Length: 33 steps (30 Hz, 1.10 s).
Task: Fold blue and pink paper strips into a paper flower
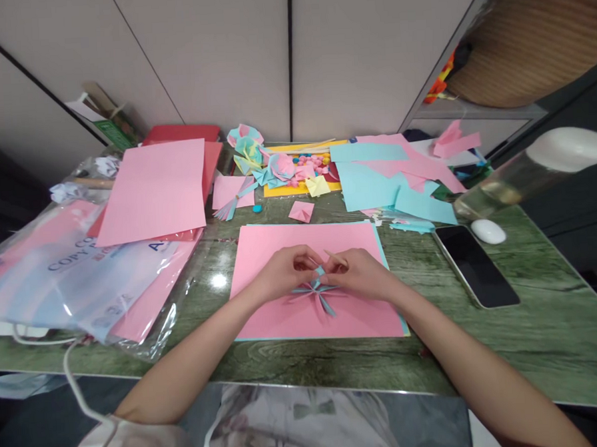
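Observation:
Over a stack of pink paper (273, 321), both my hands meet at a small folded paper piece (324, 302) in blue and pink, with thin strips fanning out below. My left hand (291, 270) pinches it from the left, thumb and fingertips closed at its top. From the other side, my right hand (357, 272) also grips the piece with bent fingers. A thin pale wooden stick (334, 257) pokes out between the fingers of that hand. The fingertips partly cover the top of the paper piece.
Behind the stack lie a folded pink square (301, 212), paper flowers (248, 149) and blue paper scraps (366, 185). A phone (477, 266), white oval object (488, 231) and clear bottle (506, 182) stand right. Plastic-wrapped copy paper (96, 274) covers the left.

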### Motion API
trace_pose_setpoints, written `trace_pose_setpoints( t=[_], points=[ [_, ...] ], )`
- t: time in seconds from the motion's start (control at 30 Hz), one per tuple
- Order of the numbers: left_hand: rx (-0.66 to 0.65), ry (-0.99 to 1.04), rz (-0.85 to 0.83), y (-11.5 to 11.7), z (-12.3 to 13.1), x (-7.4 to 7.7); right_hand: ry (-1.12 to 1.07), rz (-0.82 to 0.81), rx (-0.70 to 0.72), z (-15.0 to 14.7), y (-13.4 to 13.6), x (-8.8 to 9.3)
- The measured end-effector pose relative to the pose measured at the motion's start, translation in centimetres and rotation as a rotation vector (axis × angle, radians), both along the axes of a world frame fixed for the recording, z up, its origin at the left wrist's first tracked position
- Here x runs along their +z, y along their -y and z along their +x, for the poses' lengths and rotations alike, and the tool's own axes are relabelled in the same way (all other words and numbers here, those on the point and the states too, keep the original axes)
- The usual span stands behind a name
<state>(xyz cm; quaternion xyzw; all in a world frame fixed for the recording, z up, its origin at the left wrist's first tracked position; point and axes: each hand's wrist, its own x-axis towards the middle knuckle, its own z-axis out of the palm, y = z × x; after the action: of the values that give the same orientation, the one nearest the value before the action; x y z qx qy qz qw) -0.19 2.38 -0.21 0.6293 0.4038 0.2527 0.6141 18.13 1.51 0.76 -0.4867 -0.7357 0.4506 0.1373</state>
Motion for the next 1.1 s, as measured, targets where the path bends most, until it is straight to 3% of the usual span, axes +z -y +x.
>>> trace_pose_setpoints(
  t=[0.17, 0.6, 0.87, 1.1],
  points=[
    [0.07, -0.063, 0.088, 0.3, 0.2, 0.2, 0.114, 0.117, 0.026, 0.0, 0.1, -0.1],
    [0.046, -0.008, -0.042, -0.2, 0.1, -0.5, 0.116, 0.249, 0.011, 0.1, -0.2, 0.5],
    [0.075, 0.074, -0.065, -0.7, -0.5, 0.5, -0.021, 0.12, -0.125, 1.4, -0.8, 1.6],
    [0.025, 0.163, -0.159, -0.7, -0.7, 0.7, -0.115, -0.001, -0.066, 1.8, -1.3, 1.5]
  ],
)
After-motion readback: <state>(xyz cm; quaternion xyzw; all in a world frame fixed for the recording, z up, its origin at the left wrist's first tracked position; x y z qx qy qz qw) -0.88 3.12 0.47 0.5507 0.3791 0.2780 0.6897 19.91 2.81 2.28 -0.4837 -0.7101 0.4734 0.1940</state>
